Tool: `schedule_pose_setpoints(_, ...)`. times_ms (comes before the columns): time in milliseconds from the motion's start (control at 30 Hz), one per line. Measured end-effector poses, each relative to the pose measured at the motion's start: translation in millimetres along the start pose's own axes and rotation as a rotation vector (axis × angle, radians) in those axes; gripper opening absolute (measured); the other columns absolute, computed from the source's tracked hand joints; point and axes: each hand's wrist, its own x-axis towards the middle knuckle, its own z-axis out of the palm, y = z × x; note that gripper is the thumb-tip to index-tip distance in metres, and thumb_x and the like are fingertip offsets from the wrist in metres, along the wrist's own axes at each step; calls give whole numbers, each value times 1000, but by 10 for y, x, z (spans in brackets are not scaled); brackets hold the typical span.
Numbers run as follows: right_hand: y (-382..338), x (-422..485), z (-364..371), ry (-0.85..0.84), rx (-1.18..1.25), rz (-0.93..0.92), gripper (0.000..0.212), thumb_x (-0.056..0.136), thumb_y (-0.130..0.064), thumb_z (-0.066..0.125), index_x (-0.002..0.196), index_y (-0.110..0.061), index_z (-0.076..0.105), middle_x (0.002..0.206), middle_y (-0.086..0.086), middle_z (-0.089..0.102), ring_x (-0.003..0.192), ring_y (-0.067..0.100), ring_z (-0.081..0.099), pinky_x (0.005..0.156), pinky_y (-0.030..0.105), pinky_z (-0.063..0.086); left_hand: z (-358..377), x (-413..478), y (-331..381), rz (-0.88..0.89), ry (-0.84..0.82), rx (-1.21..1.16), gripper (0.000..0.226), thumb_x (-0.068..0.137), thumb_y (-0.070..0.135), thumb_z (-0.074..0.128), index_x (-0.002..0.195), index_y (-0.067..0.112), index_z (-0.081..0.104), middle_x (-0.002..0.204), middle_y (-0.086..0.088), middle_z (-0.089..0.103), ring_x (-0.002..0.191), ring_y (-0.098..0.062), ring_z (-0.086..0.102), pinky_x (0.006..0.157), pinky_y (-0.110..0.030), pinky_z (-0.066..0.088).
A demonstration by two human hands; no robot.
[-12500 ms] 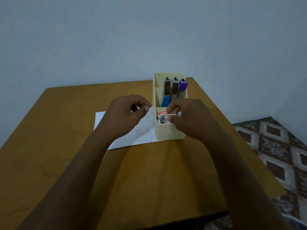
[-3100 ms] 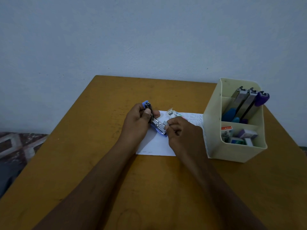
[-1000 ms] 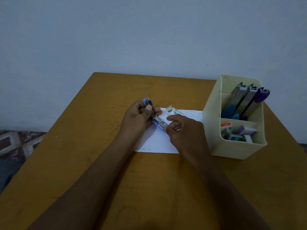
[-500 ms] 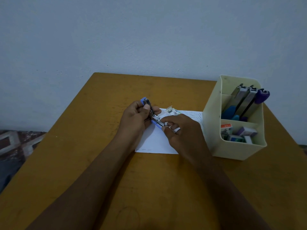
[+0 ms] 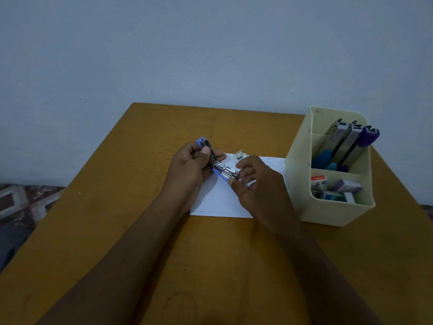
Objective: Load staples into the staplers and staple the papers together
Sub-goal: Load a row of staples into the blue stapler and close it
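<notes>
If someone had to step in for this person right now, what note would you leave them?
Left hand: grips the blue stapler, hinged open, above the paper.
Right hand: fingers pinch the stapler's front end; whether staples are in cannot be seen.
Small staple box lies on the paper's far edge. More staplers and staple boxes sit in the cream organizer.
Done: one stapler out and open.
Left: finish loading, close it, staple the paper, then the other staplers.

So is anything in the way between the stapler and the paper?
Nothing visible is. The left hand and right hand hold the open blue stapler over the white paper; a small box sits at the paper's far edge, aside.
</notes>
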Motion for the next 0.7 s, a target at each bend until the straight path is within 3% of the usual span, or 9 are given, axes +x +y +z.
schedule_pose_setpoints(133, 14, 12, -1, -6, 15, 31, 20, 82, -20, 70, 96, -7, 66, 89, 5, 68, 72, 8, 55, 67, 5, 38, 3, -6, 6, 5, -25, -6, 15, 100, 10, 42, 100, 9, 57, 96, -8, 70, 99, -22, 68, 85, -32, 56)
schedule_pose_setpoints(233, 22, 15, -24, 7, 56, 86, 14, 84, -18, 66, 96, -9, 67, 90, 3, 68, 73, 5, 54, 70, 12, 43, 1, -28, 18, 29, -60, 22, 14, 100, 10, 43, 104, 10, 57, 100, -9, 70, 103, -21, 67, 85, -30, 56)
schedule_pose_setpoints(333, 21, 10, -43, 34, 79, 112, 7, 85, -15, 65, 92, -14, 65, 88, 0, 66, 77, 10, 58, 74, 21, 47, -21, -61, 20, 114, -105, 239, 15, 98, 13, 48, 108, 9, 58, 104, -6, 70, 102, -16, 67, 86, -30, 55)
schedule_pose_setpoints(433, 37, 9, -49, 49, 106, 122, 7, 85, -11, 63, 90, -16, 63, 85, -3, 63, 76, 5, 56, 73, 15, 45, -6, -76, 17, 189, -155, 417, 16, 96, 10, 52, 109, 4, 58, 103, -6, 70, 97, -13, 66, 83, -25, 55)
schedule_pose_setpoints(533, 46, 9, -38, 65, 103, 94, 9, 85, -8, 61, 91, -14, 62, 86, -3, 60, 76, 4, 54, 70, 9, 40, -3, -66, 4, 260, -172, 545, 10, 94, 11, 56, 103, 15, 60, 98, -7, 69, 93, -17, 66, 83, -32, 55)
schedule_pose_setpoints(600, 45, 10, -27, 83, 93, 56, 11, 86, -6, 61, 92, -14, 61, 91, 0, 59, 82, 10, 55, 73, 15, 43, -11, -61, -28, 302, -202, 663, 9, 93, 12, 59, 100, 16, 61, 96, -6, 68, 91, -19, 65, 83, -39, 54)
schedule_pose_setpoints(700, 38, 19, -11, 82, 87, 25, 11, 86, -4, 59, 95, -11, 61, 96, 4, 59, 89, 18, 57, 79, 33, 49, -14, -69, -63, 321, -246, 740, 11, 90, 12, 63, 97, 19, 61, 94, 2, 68, 91, -12, 65, 84, -36, 53)
